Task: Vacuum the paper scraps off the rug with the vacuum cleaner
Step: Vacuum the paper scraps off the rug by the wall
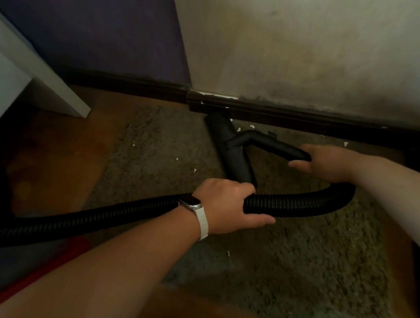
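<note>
A grey shaggy rug [283, 261] lies on a wooden floor against the wall. The black floor nozzle [231, 148] of the vacuum cleaner rests flat on the rug near the skirting board. My right hand [324, 162] grips the rigid black tube [273, 144] just behind the nozzle. My left hand [228, 205], with a white watch on the wrist, is closed around the ribbed black hose [299, 203], which curves from the tube back to the left. Small white paper scraps lie on the rug: one [194, 170] left of the nozzle, another [228, 253] near me, more [345, 143] by the skirting.
A dark skirting board [305, 115] runs along the stained wall behind the rug. White furniture [25, 73] stands at the left. Bare wooden floor [56, 154] lies left of the rug. The hose runs off to the dark lower left, where something red [49, 272] shows.
</note>
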A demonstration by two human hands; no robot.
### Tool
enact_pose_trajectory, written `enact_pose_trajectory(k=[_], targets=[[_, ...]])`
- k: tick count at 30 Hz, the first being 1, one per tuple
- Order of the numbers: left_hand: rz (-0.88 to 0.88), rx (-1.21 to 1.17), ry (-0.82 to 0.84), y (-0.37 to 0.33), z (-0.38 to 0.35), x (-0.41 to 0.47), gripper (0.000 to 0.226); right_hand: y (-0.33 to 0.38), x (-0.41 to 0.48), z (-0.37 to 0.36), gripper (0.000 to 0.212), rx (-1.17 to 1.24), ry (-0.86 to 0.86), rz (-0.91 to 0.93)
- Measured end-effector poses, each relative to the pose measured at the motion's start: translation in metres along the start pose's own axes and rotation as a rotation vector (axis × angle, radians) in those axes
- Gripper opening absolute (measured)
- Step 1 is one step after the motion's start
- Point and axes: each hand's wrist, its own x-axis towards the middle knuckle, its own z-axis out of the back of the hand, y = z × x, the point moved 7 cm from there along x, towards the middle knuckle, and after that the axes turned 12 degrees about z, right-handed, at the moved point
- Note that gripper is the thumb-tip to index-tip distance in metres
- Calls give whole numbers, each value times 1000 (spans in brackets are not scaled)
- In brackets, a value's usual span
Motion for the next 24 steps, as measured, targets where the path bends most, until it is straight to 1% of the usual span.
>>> enact_pose_trajectory(k=[3,6,11,13,16,20,24], targets=[[-15,-1,-7,-3,-2,-5,49,-9,-9,-8,45,30,6,-46],[-52,8,-28,-9,-5,-13,47,-15,-21,-19,41,60,2,-93],[-33,42,-28,-5,-8,-28,53,0,-35,-17,33,-13,-57,-93],[-34,57,-47,-1,-8,-36,55,10,-38,-13,31,-45,-105,-65],[-19,46,-73,3,-5,-49,56,31,-35,-5,37,-64,-141,-8],[21,54,-114,7,1,-57,56,63,-14,8,45,-128,-138,120],[67,52,-113,14,2,-68,56,94,2,7,47,-159,-120,224]])
